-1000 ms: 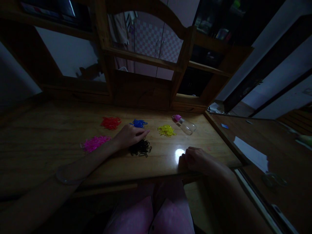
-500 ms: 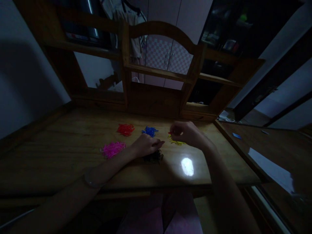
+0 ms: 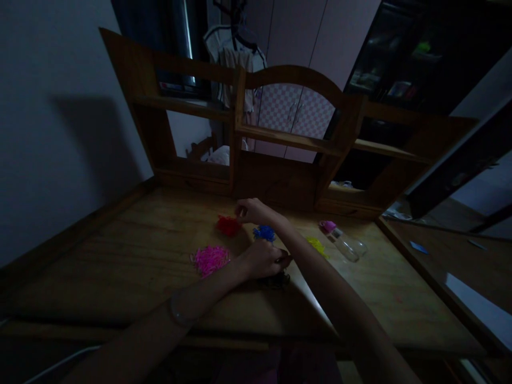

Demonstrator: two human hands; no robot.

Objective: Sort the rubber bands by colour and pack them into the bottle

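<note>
Small heaps of thin, loop-like pieces, possibly rubber bands, lie sorted by colour on the wooden desk (image 3: 132,256). At the right edge of the red heap (image 3: 228,225) my right hand (image 3: 254,210) has its fingertips pinched together; whatever is between them is hidden. My left hand (image 3: 264,258) is closed, thumb against fingers, just above the black heap (image 3: 277,280) and partly covering it. What it holds is too dark to make out. The blue heap (image 3: 264,233) lies between my hands. To the left is the pink heap (image 3: 211,260), and the yellow heap (image 3: 317,246) sits beyond my right forearm.
A clear bottle (image 3: 349,246) with a pink cap (image 3: 328,226) lies on its side at the right. Along the desk's back rises a wooden shelf unit (image 3: 280,173). White paper (image 3: 478,306) rests on a surface farther right. The room is dim.
My right hand has moved left from the yellow heap to the red one, its forearm now crossing the desk. My left hand stays over the black heap. The view has shifted, and the bottle shows.
</note>
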